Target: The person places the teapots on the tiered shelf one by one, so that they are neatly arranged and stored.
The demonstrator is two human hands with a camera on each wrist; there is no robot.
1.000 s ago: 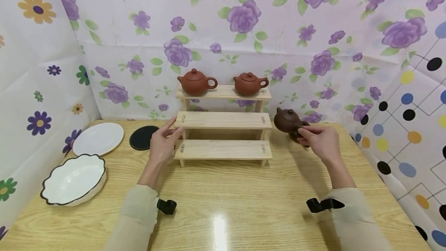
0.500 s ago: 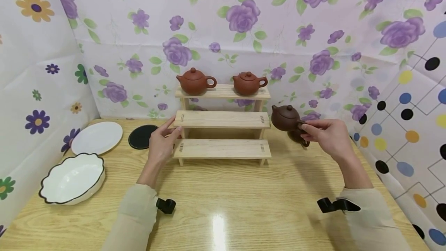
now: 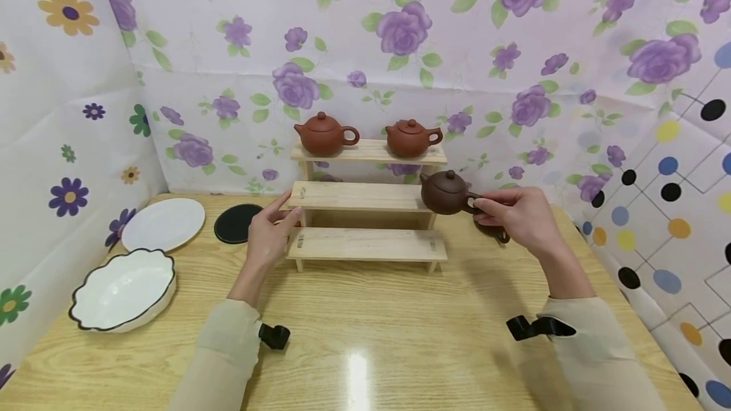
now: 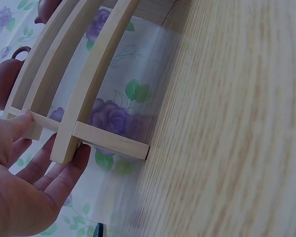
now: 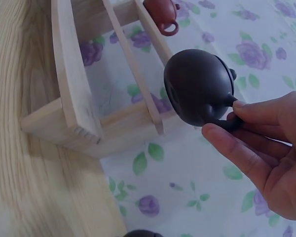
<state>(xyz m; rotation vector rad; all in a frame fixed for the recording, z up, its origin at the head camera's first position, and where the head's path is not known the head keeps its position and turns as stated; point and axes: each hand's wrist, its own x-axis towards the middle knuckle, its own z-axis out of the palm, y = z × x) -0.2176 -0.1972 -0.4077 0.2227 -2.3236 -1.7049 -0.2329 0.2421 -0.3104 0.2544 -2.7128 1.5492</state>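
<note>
By its handle, my right hand (image 3: 516, 217) pinches a dark brown teapot (image 3: 444, 193), which is held in front of the right end of the middle step. The right wrist view shows thumb and fingertips on that handle, with the teapot (image 5: 195, 86) apart from the wood. My left hand (image 3: 268, 230) grips the left end of a three-step wooden stand (image 3: 365, 245), thumb and fingers on either side of its frame (image 4: 69, 133). On the top step sit two reddish-brown teapots, a left one (image 3: 321, 135) and a right one (image 3: 410, 138).
Behind my right hand, another dark teapot (image 3: 491, 231) stands on the table, mostly hidden. At left are a white plate (image 3: 164, 224), a scalloped white bowl (image 3: 122, 290) with a dark rim and a black round mat (image 3: 237, 223). Flowered cloth (image 3: 354, 37) hangs behind.
The dark brown teapot in my right hand has moved left, from beside the stand to the middle step's right end, uncovering more of the spot it left. My left hand stays on the stand.
</note>
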